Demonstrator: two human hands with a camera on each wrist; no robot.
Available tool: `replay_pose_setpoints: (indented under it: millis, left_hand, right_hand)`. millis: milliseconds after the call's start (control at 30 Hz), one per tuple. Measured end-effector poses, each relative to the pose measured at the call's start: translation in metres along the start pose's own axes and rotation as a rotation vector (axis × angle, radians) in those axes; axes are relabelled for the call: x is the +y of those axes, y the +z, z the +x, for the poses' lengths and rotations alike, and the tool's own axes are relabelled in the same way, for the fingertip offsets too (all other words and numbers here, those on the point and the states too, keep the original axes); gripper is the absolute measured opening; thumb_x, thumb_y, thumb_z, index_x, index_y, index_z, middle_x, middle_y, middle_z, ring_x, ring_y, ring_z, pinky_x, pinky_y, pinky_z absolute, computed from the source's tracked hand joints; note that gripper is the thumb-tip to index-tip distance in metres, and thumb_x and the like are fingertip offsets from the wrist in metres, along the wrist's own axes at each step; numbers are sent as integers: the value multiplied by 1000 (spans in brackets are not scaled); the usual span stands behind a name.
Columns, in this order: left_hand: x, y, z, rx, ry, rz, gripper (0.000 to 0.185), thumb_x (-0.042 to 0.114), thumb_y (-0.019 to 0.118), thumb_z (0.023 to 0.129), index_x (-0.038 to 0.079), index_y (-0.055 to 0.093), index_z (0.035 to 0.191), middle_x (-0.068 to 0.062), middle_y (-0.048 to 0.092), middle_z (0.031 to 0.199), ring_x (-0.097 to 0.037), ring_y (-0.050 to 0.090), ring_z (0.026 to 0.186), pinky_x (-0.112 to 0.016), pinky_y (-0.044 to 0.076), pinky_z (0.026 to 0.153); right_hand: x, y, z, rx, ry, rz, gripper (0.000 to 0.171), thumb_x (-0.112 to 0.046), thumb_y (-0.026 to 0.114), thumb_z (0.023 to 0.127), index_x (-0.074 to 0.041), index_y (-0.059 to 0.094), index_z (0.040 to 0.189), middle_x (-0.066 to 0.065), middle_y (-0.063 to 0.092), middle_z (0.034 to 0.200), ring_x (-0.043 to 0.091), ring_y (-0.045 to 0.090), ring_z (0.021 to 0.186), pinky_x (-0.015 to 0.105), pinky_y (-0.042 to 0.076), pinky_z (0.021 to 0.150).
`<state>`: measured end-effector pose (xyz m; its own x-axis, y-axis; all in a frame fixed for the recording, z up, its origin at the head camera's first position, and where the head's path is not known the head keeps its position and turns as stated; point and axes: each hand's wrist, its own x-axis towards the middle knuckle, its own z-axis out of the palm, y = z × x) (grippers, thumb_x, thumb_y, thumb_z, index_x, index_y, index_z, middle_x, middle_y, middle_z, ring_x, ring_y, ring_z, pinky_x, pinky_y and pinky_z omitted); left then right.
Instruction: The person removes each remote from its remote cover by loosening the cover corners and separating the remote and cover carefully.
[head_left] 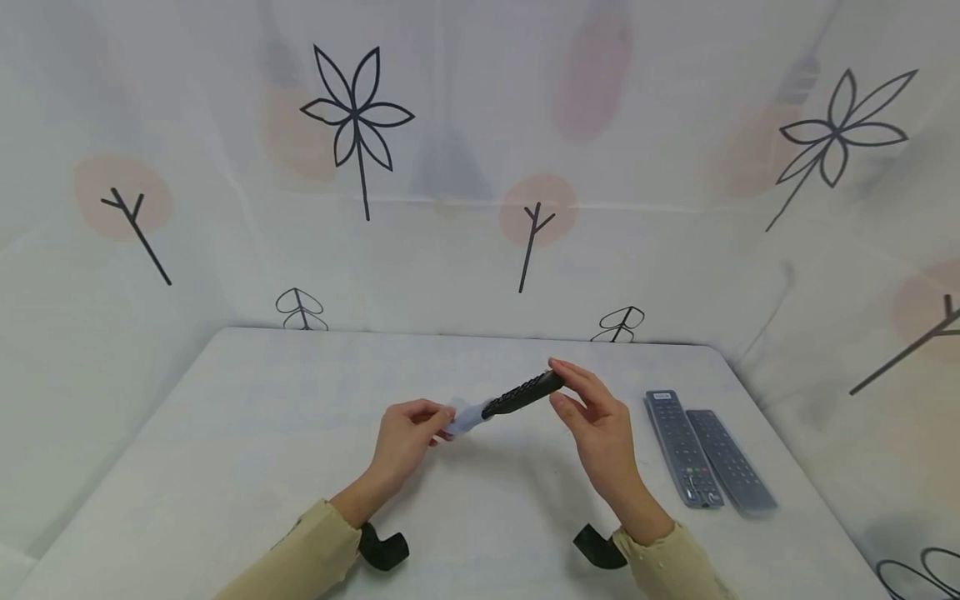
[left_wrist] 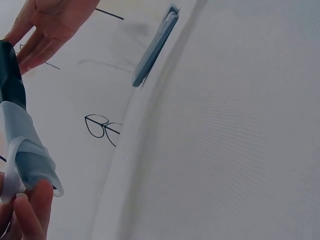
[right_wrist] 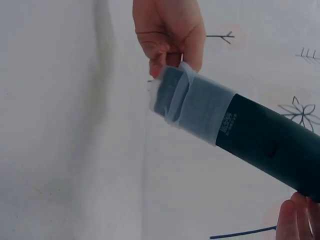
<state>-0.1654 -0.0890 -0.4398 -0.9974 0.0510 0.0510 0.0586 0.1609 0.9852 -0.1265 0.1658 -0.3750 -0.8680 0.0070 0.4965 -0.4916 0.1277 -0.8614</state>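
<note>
We see the left hand [head_left: 405,437] pinching the translucent white silicone sleeve [head_left: 467,416] on the black slim remote control [head_left: 525,393]; the right hand [head_left: 596,421] fingers hold its far end.

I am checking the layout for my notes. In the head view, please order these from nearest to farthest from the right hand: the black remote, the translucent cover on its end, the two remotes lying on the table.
1. Black remote: the right hand holds its far end.
2. Translucent cover: on the remote's other end, at the left hand.
3. Two remotes on the table: to the right, near the edge, untouched.
</note>
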Motion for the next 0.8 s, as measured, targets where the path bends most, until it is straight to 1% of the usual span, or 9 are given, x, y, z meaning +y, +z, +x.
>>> replay_pose_setpoints:
  millis: [233, 467, 533, 667, 800]
  left_hand:
    - [-1, -3, -1, 14, -8, -7, 13, 19, 74, 91, 7, 75, 93, -6, 72, 87, -20, 68, 72, -32, 52, 65]
    - [6, -10, -3, 60, 39, 5, 12, 19, 75, 90, 8, 75, 94, -5, 72, 88, -22, 67, 74, -29, 52, 63]
    - [7, -12, -4, 75, 45, 3, 11, 19, 76, 90, 9, 76, 94, -5, 72, 88, -23, 67, 75, -29, 52, 63]
    - [10, -14, -6, 112, 59, 8, 13, 22, 77, 89, 10, 76, 94, -4, 71, 85, -29, 65, 79, -31, 52, 64]
    - [12, -17, -5, 147, 62, 22, 14, 23, 77, 89, 10, 76, 94, -4, 71, 83, -35, 64, 83, -31, 51, 65]
  right_hand:
    - [2, -2, -3, -11, 73, -22, 43, 1, 66, 94, -5, 60, 136, 9, 56, 138, 15, 52, 128, 25, 45, 98]
    - [0, -3, -5, -17, 155, -60, 43, -6, 65, 97, -8, 58, 139, 7, 54, 143, 19, 48, 133, 21, 44, 97]
    - [-1, -3, -5, -20, 190, -63, 43, -9, 65, 97, -9, 57, 140, 7, 54, 144, 21, 51, 132, 21, 45, 96]
    - [-1, -3, -6, -18, 247, -87, 43, -17, 64, 99, -11, 57, 141, 5, 53, 145, 23, 60, 121, 22, 48, 92]
    - [3, -2, -6, -15, 279, -109, 43, -23, 62, 100, -11, 56, 142, 2, 53, 145, 22, 63, 117, 25, 50, 89]
